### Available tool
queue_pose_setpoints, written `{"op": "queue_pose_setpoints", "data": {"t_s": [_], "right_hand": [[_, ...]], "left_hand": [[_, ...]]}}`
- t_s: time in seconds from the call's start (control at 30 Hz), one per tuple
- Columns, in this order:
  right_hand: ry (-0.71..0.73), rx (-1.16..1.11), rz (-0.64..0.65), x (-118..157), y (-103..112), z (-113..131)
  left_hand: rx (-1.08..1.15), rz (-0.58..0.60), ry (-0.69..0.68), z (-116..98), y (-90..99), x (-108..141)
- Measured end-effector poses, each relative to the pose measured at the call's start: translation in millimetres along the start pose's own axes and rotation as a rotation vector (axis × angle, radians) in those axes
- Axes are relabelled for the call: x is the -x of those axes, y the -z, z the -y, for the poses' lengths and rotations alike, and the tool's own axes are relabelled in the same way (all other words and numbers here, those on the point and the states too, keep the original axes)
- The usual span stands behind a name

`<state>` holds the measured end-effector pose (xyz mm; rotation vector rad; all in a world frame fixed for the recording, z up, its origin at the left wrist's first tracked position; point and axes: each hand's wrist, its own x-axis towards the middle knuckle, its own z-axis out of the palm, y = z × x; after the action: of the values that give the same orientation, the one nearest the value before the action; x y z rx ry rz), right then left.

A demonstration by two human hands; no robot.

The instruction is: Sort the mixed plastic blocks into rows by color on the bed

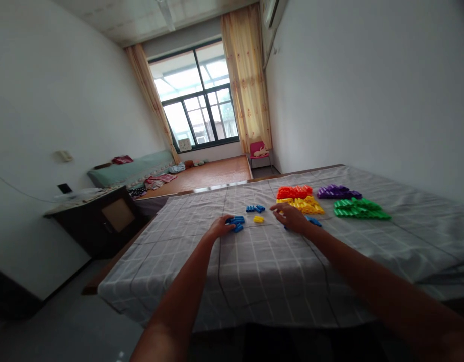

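Left hand (220, 228), grip unclear, touches blue pieces (238, 220); right hand (291, 219) parted, one yellow piece (258, 219) between.

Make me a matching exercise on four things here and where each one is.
Column 1
1. left hand
2. red pile
3. green pile
4. lone yellow piece

Column 2
A. nearer side of the purple pile
B. between the left hand and right hand
C. at the leftmost blue pieces
D. far side of the yellow pile

Pairs: 1-C; 2-D; 3-A; 4-B
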<state>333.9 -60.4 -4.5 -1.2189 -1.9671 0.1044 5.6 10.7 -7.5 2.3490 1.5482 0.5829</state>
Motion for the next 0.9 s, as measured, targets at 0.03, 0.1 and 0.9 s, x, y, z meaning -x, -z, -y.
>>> {"op": "queue_pose_setpoints", "data": {"t_s": [0.03,0.1,0.9], "right_hand": [[0.042,0.007,0.049,-7,-7,8],[0.113,0.044,0.129,-18,-22,22],[-0.024,0.134,0.080,-17,-76,2]], "left_hand": [[0.002,0.007,-0.009,-4,-1.8,-3],[0.006,0.001,-0.011,-9,-5.0,-9],[0.130,-0.257,-0.054,-7,-13.7,0]]}}
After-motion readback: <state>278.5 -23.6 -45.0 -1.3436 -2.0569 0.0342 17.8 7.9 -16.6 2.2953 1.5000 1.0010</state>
